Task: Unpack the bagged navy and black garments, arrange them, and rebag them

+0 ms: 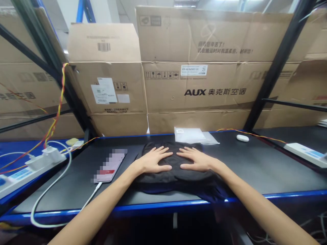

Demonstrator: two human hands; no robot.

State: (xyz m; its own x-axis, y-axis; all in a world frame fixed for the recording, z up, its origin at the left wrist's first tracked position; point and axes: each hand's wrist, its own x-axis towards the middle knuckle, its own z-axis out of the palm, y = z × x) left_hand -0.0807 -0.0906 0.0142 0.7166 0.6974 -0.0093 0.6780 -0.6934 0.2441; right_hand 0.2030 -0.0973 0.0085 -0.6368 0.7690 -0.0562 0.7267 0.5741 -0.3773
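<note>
A folded black garment (176,178) lies on the black table (255,166) near its front edge. My left hand (154,159) rests flat on the left half of the garment, fingers spread. Beside it my right hand (195,159) lies flat on the right half, fingers spread too. The fingertips of the two hands almost meet at the middle. Neither hand holds anything. Just behind the garment sits a clear plastic bag (192,135) with a white label.
A phone (109,167) on a white cable lies left of the garment. White power strips sit at the far left (30,166) and far right (305,153). A small white case (242,137) is at back right. Stacked cardboard boxes (194,68) wall off the back behind black rack posts.
</note>
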